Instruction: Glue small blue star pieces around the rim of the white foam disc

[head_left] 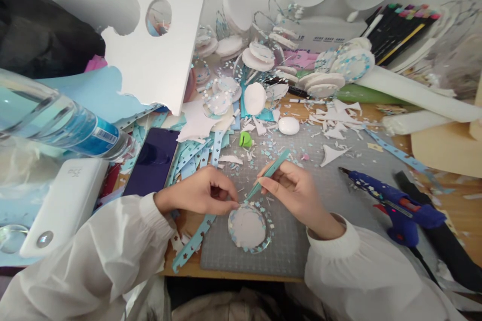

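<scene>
On the grey cutting mat lies a round white disc, ringed by a strand of small blue and white stars. My left hand is closed in a pinch at the disc's upper left rim; what sits between its fingertips is too small to make out. Teal tweezers are held in my right hand, their tips pointing down at the disc's upper edge. Star-punched blue paper strips lie beside and under my left forearm.
Right of the mat's middle lies a blue glue gun. At left are a phone, a power bank and a water bottle. White scraps, a green clip and several star-trimmed discs crowd the back.
</scene>
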Demonstrator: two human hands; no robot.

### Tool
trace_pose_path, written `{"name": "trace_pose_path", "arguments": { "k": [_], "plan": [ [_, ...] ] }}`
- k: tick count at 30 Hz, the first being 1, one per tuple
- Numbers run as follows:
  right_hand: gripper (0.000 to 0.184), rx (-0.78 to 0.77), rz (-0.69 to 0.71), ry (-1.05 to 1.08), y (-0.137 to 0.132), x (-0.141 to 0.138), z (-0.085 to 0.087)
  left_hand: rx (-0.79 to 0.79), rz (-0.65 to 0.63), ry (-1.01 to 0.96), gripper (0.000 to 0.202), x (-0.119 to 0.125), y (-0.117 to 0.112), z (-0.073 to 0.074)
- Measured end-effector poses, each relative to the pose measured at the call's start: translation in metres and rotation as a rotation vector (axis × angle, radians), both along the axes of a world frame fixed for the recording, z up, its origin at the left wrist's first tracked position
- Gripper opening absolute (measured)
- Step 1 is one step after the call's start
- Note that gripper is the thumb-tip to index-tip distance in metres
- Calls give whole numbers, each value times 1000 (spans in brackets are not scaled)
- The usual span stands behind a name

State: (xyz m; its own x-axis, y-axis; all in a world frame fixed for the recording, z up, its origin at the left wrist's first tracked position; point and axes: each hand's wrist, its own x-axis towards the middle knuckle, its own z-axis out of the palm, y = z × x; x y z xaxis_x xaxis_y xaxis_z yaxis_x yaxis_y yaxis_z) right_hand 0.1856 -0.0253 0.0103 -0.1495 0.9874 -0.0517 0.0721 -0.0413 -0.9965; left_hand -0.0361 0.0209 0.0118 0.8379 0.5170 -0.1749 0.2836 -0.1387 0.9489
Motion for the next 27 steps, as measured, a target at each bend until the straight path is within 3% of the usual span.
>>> {"name": "trace_pose_path", "arguments": {
  "k": [19, 27],
  "plan": [
    [31, -168, 9, 31, 3, -4, 1, 5, -11, -17, 18, 2, 1, 2],
    [27, -176, 14, 57, 5, -1, -2, 7, -7, -13, 17, 1, 1, 1]
  ]
}}
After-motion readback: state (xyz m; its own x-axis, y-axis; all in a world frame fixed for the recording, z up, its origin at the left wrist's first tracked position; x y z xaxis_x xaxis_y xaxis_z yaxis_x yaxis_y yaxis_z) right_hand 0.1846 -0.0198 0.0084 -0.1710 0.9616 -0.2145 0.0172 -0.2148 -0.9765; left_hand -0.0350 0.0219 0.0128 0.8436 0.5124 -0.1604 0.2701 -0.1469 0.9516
